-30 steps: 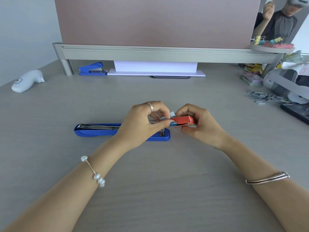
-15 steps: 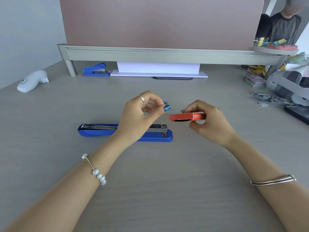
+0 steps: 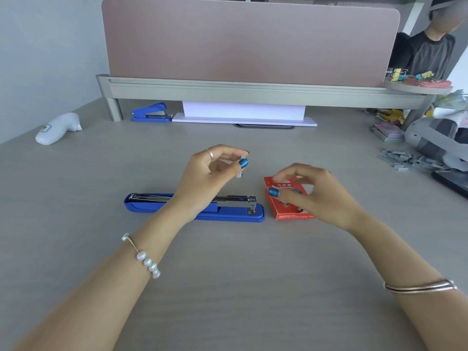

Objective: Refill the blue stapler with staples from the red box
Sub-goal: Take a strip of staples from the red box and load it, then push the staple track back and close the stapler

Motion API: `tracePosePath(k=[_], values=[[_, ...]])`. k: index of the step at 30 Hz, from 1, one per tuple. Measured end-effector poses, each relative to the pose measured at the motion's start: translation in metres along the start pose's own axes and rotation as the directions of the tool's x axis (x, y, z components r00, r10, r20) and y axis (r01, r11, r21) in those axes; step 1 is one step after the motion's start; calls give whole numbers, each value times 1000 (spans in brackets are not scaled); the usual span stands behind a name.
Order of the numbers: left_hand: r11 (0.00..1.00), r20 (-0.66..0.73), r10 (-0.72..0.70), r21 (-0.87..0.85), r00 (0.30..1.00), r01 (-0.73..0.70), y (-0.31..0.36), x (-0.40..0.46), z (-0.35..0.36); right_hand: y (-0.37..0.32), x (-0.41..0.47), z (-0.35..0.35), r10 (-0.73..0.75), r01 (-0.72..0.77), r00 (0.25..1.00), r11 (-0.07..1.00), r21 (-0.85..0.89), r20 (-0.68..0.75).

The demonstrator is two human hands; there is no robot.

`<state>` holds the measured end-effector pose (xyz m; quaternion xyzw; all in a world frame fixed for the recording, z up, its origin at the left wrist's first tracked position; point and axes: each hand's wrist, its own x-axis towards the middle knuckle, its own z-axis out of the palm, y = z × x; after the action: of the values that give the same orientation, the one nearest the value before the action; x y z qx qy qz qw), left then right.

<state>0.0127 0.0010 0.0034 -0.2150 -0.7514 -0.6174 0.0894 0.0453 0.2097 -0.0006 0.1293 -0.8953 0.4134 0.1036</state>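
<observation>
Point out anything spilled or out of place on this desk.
Loose staple strips lie scattered in a heap at the desk's far right edge, outside any box. Elsewhere nothing stands out.

The scene was evenly and brightly lit by soft, diffuse light — no hard glare anywhere on the matte grey desk (image 3: 228,287). Shadows were faint: a thin soft one lay under the blue stapler (image 3: 195,207), and the space beneath the raised shelf (image 3: 253,89) was only slightly darker. The right hand (image 3: 314,196) was smeared by motion blur, its fingertips indistinct over the red box (image 3: 286,211), while the left hand (image 3: 210,178) was sharper. Wide-angle distortion bowed the shelf and stretched both forearms at the lower corners — the far right edge looked soft and cluttered.
</observation>
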Motion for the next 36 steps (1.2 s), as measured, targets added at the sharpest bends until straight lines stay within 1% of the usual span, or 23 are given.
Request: tracePosePath(k=[2,4,9,13,15,17,19,22,24,27,30,36], values=[[999,23,-7,-37,1000,8,1,-2,2,-8,2,15,7,0,999,984,176,-40],[998,40,-12,-66,999,15,0,-3,5,-14,4,27,-14,33,997,965,259,-75],[994,65,-5,-107,998,12,0,-3,4,-17,5,36,-53,104,986,935,338,-157],[999,88,-12,-41,996,16,-1,-3,4,-15,5,37,-62,123,982,924,362,-176],[999,106,-38,8,994,38,-4,0,-1,-15,5,38,-72,128,982,933,336,-173],[994,133,-71,91,989,59,-6,5,-9,-14,3,39,-106,142,981,961,236,-162],[983,146,-109,161,983,85,-6,9,-21,-11,1,40,-141,157,983,977,144,-118],[939,172,-152,332,973,88,-9,9,-41,-7,1,42,-208,208,977,978,11,-39],[915,183,-180,391,966,96,-17,3,-51,-5,3,43,-237,236,971,970,-55,-25],[919,152,-183,378,971,114,-30,-7,-57,-5,3,43,-264,259,964,962,-80,-46],[912,137,-176,395,975,108,-33,-9,-56,-7,1,41,-268,265,962,963,-51,-59],[911,183,-139,409,973,53,-27,-12,-57,-9,0,41,-231,232,973,973,13,-20]])
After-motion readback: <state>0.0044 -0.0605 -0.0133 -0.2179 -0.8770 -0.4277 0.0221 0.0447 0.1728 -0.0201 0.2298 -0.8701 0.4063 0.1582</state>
